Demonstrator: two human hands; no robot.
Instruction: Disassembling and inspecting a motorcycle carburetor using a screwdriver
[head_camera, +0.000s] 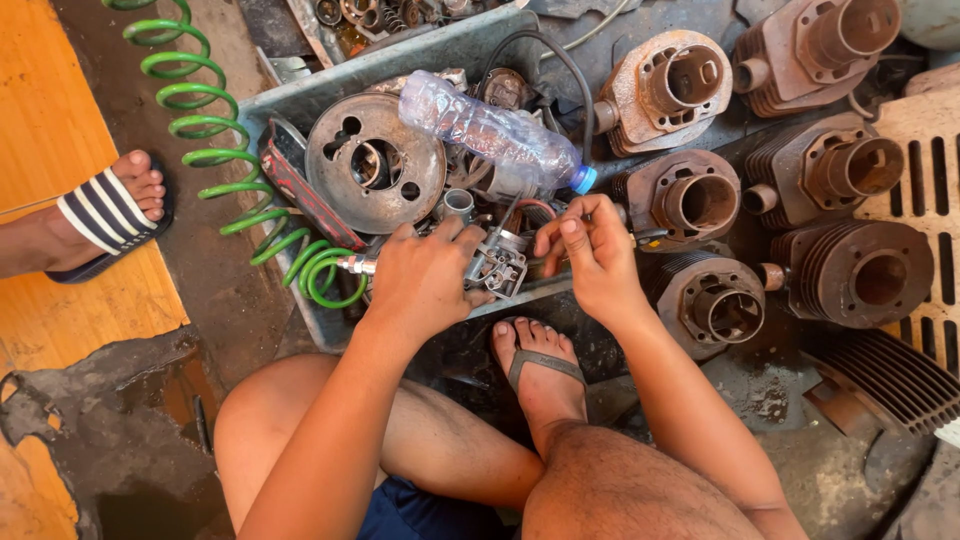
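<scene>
My left hand (420, 278) is closed around a small grey metal carburetor body (497, 266) and, with it, the metal nozzle (353, 265) at the end of a green coiled air hose (225, 165). My right hand (590, 250) pinches a small part at the carburetor's right side; the part itself is too small to make out. Both hands work over the near edge of a grey metal tray (300, 95) full of engine parts. My knees and a sandalled foot (540, 370) are below the hands.
In the tray lie a round perforated metal disc (375, 162), a crumpled clear plastic bottle with a blue cap (490, 130) and a black cable. Several rusty finned engine cylinders (850, 270) lie at right. Another person's foot in a striped sandal (110, 210) rests at left.
</scene>
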